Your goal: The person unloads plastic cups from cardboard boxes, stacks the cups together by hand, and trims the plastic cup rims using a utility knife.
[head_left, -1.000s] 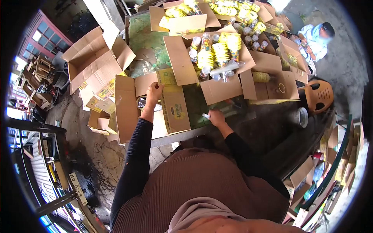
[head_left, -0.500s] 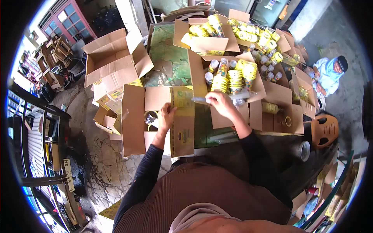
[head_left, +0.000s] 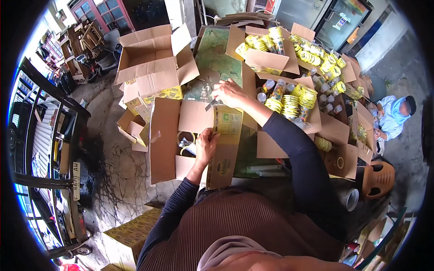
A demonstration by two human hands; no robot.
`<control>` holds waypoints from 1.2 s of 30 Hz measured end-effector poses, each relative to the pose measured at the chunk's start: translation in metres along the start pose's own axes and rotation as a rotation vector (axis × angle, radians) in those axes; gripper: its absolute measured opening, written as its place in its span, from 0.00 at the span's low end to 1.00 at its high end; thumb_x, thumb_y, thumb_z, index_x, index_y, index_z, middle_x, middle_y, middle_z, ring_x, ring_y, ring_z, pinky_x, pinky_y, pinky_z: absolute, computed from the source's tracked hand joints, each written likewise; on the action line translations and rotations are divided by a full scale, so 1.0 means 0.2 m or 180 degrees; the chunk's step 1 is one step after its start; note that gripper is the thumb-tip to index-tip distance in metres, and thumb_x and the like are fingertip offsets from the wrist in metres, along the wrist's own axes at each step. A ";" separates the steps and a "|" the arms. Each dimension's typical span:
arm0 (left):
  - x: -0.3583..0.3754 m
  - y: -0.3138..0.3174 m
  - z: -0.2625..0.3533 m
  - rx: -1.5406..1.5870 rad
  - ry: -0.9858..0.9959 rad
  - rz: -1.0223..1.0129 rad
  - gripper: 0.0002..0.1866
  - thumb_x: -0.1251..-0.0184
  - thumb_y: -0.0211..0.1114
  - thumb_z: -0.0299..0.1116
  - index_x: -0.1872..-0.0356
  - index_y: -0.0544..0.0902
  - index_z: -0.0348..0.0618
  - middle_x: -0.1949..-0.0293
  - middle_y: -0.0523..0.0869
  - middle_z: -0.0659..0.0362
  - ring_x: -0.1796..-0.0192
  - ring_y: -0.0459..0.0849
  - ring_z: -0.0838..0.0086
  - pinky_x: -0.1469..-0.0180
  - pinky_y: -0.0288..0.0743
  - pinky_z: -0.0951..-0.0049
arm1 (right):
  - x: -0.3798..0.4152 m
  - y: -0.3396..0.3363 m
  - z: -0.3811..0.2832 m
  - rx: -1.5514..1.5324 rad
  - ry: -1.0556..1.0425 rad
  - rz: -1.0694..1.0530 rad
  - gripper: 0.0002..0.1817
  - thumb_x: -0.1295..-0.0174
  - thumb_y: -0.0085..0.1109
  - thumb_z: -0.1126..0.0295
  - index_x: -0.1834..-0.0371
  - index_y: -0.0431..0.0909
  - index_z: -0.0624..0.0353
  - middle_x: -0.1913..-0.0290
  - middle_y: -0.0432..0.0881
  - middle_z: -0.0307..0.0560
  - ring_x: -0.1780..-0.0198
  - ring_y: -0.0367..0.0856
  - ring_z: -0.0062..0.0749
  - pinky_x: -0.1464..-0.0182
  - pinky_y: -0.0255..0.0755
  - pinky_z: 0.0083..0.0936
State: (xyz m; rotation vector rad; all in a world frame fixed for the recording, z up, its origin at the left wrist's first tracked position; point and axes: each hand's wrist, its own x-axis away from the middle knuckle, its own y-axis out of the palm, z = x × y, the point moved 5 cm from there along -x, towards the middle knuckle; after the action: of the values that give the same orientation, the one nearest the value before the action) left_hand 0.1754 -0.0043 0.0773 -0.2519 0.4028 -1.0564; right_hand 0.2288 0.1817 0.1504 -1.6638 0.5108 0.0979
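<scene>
An open carton (head_left: 162, 140) stands at the table's near edge, its yellow printed side flap (head_left: 225, 149) folded outward on the right. My left hand (head_left: 206, 148) is closed at that flap's inner edge. Inside the carton, partly hidden, are round yellow-rimmed items and something clear and shiny (head_left: 187, 143). Over the carton's far right corner, my right hand (head_left: 229, 93) is closed on a thin, dark, blade-like strip (head_left: 210, 105), which points down to the left; its exact kind I cannot tell.
Right of the carton, boxes hold yellow-ringed stacks (head_left: 289, 106) and clear jars (head_left: 327, 88). A large open box (head_left: 147, 56) stands at the far left. Beyond the table's right side sits a person in light blue (head_left: 391, 117), near an orange plastic chair (head_left: 379, 179).
My right hand has moved left, from above the jar box to the carton's far corner, with the strip in it. My left hand stays at the flap. The camera view has shifted.
</scene>
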 end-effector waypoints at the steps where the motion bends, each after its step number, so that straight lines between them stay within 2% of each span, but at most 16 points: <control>1: 0.00 0.00 0.00 0.0029 0.0035 0.0046 0.09 0.41 0.65 0.26 0.62 0.78 0.33 0.72 0.82 0.49 0.73 0.80 0.65 0.66 0.74 0.68 | 0.00 0.01 0.02 -0.0168 -0.0027 -0.0142 0.04 0.45 0.56 0.69 0.71 0.81 0.48 0.68 0.78 0.36 0.57 0.76 0.33 0.51 0.65 0.42; 4: 0.02 -0.02 0.04 -0.0183 0.0060 0.0117 0.10 0.41 0.67 0.29 0.62 0.79 0.33 0.73 0.83 0.50 0.74 0.80 0.68 0.68 0.73 0.68 | 0.02 -0.03 0.09 0.0050 -0.0179 -0.0262 0.03 0.47 0.58 0.70 0.71 0.81 0.51 0.70 0.79 0.39 0.59 0.79 0.36 0.54 0.68 0.41; 7: 0.02 -0.02 0.02 -0.0067 -0.0030 0.0076 0.10 0.41 0.67 0.29 0.63 0.80 0.34 0.73 0.83 0.50 0.74 0.80 0.68 0.67 0.73 0.68 | 0.11 -0.01 0.26 -0.0583 0.0390 -0.0903 0.06 0.47 0.62 0.70 0.68 0.83 0.59 0.66 0.84 0.45 0.63 0.83 0.41 0.62 0.73 0.34; 12: 0.02 -0.02 0.07 -0.0065 0.0115 0.0023 0.08 0.41 0.65 0.25 0.62 0.78 0.34 0.72 0.81 0.50 0.72 0.80 0.65 0.66 0.74 0.68 | 0.27 -0.08 0.31 -0.0687 0.1066 -0.1078 0.08 0.46 0.64 0.69 0.64 0.83 0.58 0.68 0.85 0.48 0.63 0.84 0.40 0.60 0.74 0.32; 16: 0.02 -0.01 0.15 -0.0108 0.0379 0.0094 0.09 0.41 0.64 0.25 0.59 0.79 0.36 0.69 0.81 0.49 0.71 0.81 0.62 0.66 0.75 0.65 | 0.32 -0.21 0.31 -0.0900 0.1531 0.0062 0.06 0.42 0.60 0.71 0.64 0.83 0.58 0.64 0.82 0.52 0.62 0.82 0.44 0.59 0.74 0.35; 19: -0.03 0.03 0.18 -0.0644 0.0626 0.0207 0.12 0.43 0.66 0.27 0.58 0.81 0.37 0.68 0.82 0.51 0.73 0.81 0.65 0.67 0.75 0.67 | 0.47 -0.26 0.26 -0.1017 0.1784 0.0785 0.03 0.43 0.61 0.74 0.66 0.81 0.59 0.69 0.80 0.49 0.65 0.81 0.42 0.62 0.72 0.34; 22: -0.08 0.10 0.25 -0.0789 0.0690 0.0218 0.13 0.42 0.65 0.30 0.57 0.81 0.37 0.67 0.82 0.52 0.71 0.83 0.61 0.66 0.76 0.64 | 0.71 -0.22 0.19 -0.1104 0.2037 0.1035 0.03 0.45 0.62 0.77 0.68 0.80 0.60 0.69 0.80 0.48 0.66 0.81 0.41 0.63 0.73 0.34; 24: -0.09 0.18 0.26 -0.0784 0.0513 -0.0048 0.16 0.39 0.63 0.33 0.52 0.80 0.37 0.62 0.83 0.49 0.65 0.84 0.56 0.60 0.78 0.62 | 0.91 -0.16 0.13 -0.1067 0.2546 0.0979 0.08 0.48 0.65 0.78 0.65 0.79 0.59 0.69 0.80 0.47 0.66 0.81 0.40 0.63 0.73 0.34; 26: -0.07 0.30 0.24 -0.0319 0.0569 -0.0824 0.20 0.35 0.59 0.35 0.42 0.76 0.43 0.54 0.81 0.42 0.58 0.84 0.49 0.56 0.79 0.58 | 1.11 -0.08 0.07 -0.0660 0.2624 0.1359 0.12 0.50 0.67 0.77 0.62 0.78 0.58 0.70 0.81 0.48 0.66 0.81 0.40 0.63 0.73 0.34; 27: -0.04 0.33 0.22 -0.0407 0.1038 -0.0926 0.22 0.31 0.56 0.35 0.38 0.72 0.41 0.48 0.79 0.39 0.51 0.82 0.48 0.51 0.78 0.59 | 1.22 -0.01 0.08 -0.0679 0.2926 0.1304 0.15 0.51 0.68 0.78 0.60 0.76 0.58 0.70 0.81 0.48 0.67 0.82 0.41 0.63 0.74 0.33; 28: -0.03 0.34 0.20 -0.0401 0.1041 -0.0945 0.22 0.31 0.56 0.35 0.38 0.72 0.41 0.48 0.79 0.39 0.51 0.82 0.48 0.51 0.78 0.59 | 1.29 0.01 0.05 -0.0673 0.2945 0.1306 0.15 0.51 0.68 0.78 0.60 0.76 0.58 0.70 0.81 0.48 0.67 0.82 0.41 0.63 0.74 0.33; 30: 0.00 0.35 0.17 0.0220 0.1008 -0.1322 0.21 0.29 0.53 0.32 0.37 0.70 0.37 0.45 0.78 0.39 0.45 0.79 0.49 0.48 0.78 0.61 | 1.41 0.05 0.01 -0.1009 0.3263 0.1384 0.14 0.51 0.68 0.78 0.62 0.76 0.59 0.70 0.82 0.49 0.67 0.82 0.41 0.63 0.74 0.33; 31: 0.01 0.37 0.11 0.1206 0.0198 -0.1448 0.21 0.26 0.50 0.29 0.34 0.66 0.38 0.43 0.77 0.42 0.45 0.81 0.61 0.46 0.77 0.63 | 1.46 0.07 -0.03 -0.1309 0.3311 0.1481 0.13 0.51 0.69 0.77 0.63 0.76 0.60 0.71 0.82 0.47 0.68 0.82 0.34 0.64 0.74 0.29; 32: 0.03 0.34 0.07 0.1541 -0.0011 -0.1394 0.19 0.24 0.47 0.29 0.36 0.66 0.37 0.42 0.77 0.44 0.43 0.79 0.66 0.47 0.77 0.64 | 1.50 0.07 -0.06 -0.1305 0.3341 0.1488 0.13 0.51 0.69 0.77 0.63 0.76 0.60 0.71 0.82 0.47 0.68 0.82 0.34 0.64 0.74 0.29; 35: 0.04 0.20 -0.08 0.0204 0.0538 -0.1473 0.17 0.34 0.59 0.28 0.45 0.71 0.37 0.48 0.79 0.47 0.47 0.80 0.58 0.48 0.76 0.63 | 1.56 0.14 -0.22 -0.2211 0.3198 0.0806 0.11 0.52 0.71 0.78 0.68 0.77 0.62 0.73 0.81 0.40 0.69 0.78 0.21 0.65 0.72 0.22; 36: 0.05 0.15 -0.13 -0.0254 0.0865 -0.1376 0.18 0.39 0.64 0.28 0.48 0.72 0.38 0.51 0.80 0.48 0.48 0.80 0.53 0.47 0.75 0.61 | 1.64 0.26 -0.22 -0.2491 0.3231 0.0585 0.11 0.53 0.72 0.77 0.69 0.78 0.61 0.72 0.82 0.40 0.69 0.79 0.22 0.65 0.73 0.22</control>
State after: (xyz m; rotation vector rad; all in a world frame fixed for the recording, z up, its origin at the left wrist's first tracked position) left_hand 0.1926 0.0005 0.0403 -0.2742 0.6547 -1.5087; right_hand 0.4918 0.0466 -0.0061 -2.3678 1.5336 -0.5042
